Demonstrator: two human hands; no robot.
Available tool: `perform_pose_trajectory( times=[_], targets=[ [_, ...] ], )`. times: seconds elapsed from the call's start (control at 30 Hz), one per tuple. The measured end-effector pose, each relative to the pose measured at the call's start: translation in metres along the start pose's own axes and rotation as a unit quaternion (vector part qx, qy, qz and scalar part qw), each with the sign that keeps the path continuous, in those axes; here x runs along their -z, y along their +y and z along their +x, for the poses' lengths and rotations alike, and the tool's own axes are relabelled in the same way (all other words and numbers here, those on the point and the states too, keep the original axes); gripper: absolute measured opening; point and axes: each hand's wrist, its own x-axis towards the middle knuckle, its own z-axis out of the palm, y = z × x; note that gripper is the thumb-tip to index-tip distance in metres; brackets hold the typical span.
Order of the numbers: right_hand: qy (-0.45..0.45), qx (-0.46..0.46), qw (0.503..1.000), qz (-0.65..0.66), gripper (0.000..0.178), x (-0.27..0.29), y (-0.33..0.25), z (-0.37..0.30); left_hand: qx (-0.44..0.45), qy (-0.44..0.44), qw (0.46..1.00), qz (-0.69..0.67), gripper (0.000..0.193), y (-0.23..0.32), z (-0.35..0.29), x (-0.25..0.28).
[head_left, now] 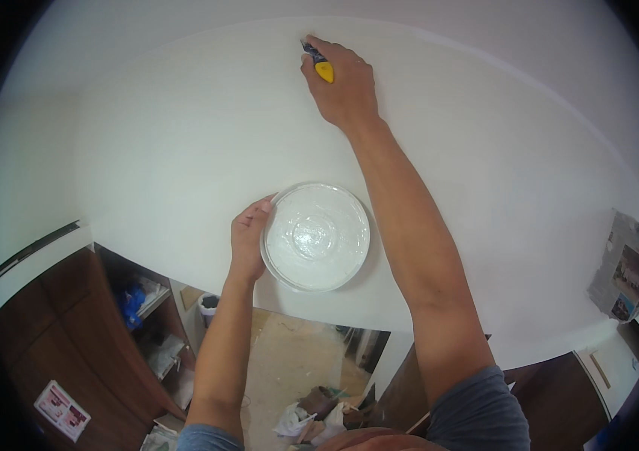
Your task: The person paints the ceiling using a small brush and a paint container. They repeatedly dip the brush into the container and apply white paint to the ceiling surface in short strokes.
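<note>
My left hand [251, 229] grips the left rim of a round, pale plastic lid [315, 274], whose inside is smeared with wet, glossy white paste. The lid is held out in front of the white wall. Higher up, my right arm stretches to the upper part of the wall, and my right hand [349, 84] is closed around a putty knife [324, 71] with a black and yellow handle. The hand hides much of this tool, and its blade cannot be clearly made out. The knife's end is at or very near the wall surface [184, 128].
Brown wooden cabinet doors [71, 323] stand at lower left, beside open shelves [155, 301] holding a blue bundle. Newspaper [628, 267] covers something on the right wall. Far below, the dusty floor [293, 349] has bags and debris [315, 413] on it.
</note>
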Motion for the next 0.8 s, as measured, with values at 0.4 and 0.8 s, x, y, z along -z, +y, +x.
perform_pose_trajectory(
  times=[0.4,0.8],
  targets=[
    [0.126,-0.186,0.962,0.158,0.024,0.185,-0.055,-0.197,-0.04,-0.01,0.997,0.059,0.043,0.008,0.001,-0.032],
    [-0.012,-0.157,0.985,-0.067,0.034,0.264,-0.059,-0.234,-0.089,-0.095,0.987,0.099,0.036,-0.01,-0.017,-0.173]
  ],
)
